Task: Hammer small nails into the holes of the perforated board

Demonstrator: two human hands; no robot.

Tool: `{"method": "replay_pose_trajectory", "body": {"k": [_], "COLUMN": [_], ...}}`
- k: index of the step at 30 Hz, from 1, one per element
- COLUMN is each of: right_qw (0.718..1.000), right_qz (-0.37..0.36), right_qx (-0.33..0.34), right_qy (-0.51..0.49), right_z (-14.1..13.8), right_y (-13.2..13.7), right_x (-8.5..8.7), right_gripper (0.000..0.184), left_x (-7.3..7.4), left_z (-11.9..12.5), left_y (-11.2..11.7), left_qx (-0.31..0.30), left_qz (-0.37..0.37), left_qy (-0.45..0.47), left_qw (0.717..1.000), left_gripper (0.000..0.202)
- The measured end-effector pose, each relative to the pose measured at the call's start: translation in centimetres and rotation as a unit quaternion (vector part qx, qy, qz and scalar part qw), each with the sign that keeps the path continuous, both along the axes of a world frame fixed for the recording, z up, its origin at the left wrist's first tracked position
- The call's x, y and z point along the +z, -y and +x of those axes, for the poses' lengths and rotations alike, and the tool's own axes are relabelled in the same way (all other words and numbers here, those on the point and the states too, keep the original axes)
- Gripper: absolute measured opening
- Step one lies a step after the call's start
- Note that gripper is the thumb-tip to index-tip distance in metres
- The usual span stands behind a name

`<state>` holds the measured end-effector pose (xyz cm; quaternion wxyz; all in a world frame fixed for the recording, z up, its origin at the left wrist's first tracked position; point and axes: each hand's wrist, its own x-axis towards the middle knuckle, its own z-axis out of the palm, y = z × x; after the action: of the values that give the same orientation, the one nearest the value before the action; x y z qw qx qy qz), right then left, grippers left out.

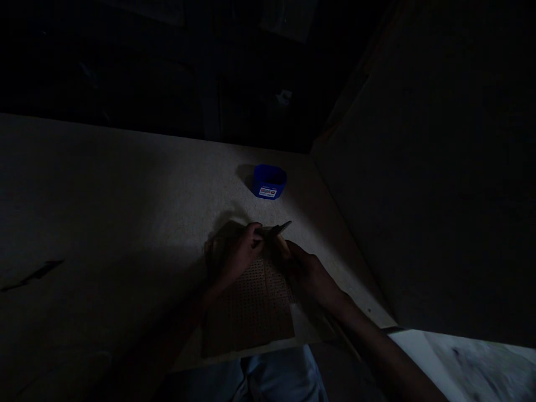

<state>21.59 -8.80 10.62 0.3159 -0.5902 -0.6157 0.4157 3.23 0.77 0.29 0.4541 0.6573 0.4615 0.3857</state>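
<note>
The scene is very dark. My left hand [238, 254] and my right hand [307, 273] meet over the far end of a brown perforated board [251, 310] lying on the table [125, 223]. Together they pinch a thin dark pointed object [277, 229] that sticks out to the right, above the board's far edge. Both hands have their fingers closed. What the object is I cannot make out.
A small blue container [268, 181] with a label stands beyond the hands. A tall panel [419, 195] walls the table's right side. A dark flat item [36, 274] lies at the far left. Pale fabric [280, 377] shows below the table's front edge.
</note>
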Motion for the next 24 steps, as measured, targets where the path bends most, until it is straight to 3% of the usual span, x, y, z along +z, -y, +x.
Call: {"method": "replay_pose_trajectory", "body": {"k": [6,12,19,24], "right_qw": [0.999,1.0,0.998,0.998], "right_qz": [0.036,0.008,0.058,0.022], "right_qx": [-0.021,-0.001,-0.013,-0.007], "right_qy": [-0.019,0.006,0.0,-0.051], "right_z": [-0.1,-0.4,-0.6,-0.7], "right_y": [0.5,-0.7,-0.1,-0.6], "right_x": [0.4,-1.0,0.6,-1.0], "right_gripper": [0.044,0.042,0.046,0.044], "left_x": [0.4,0.5,0.1,0.2], "left_z": [0.0,0.0,0.0,-0.1], "left_y": [0.1,-0.1,-0.3,-0.3], "left_qx": [-0.005,0.002,-0.004,0.003], "left_qz": [0.005,-0.003,-0.018,-0.007], "left_qy": [0.006,0.001,0.022,0.012], "left_qw": [1.0,1.0,1.0,1.0], "left_gripper": [0.026,0.032,0.027,0.031]}}
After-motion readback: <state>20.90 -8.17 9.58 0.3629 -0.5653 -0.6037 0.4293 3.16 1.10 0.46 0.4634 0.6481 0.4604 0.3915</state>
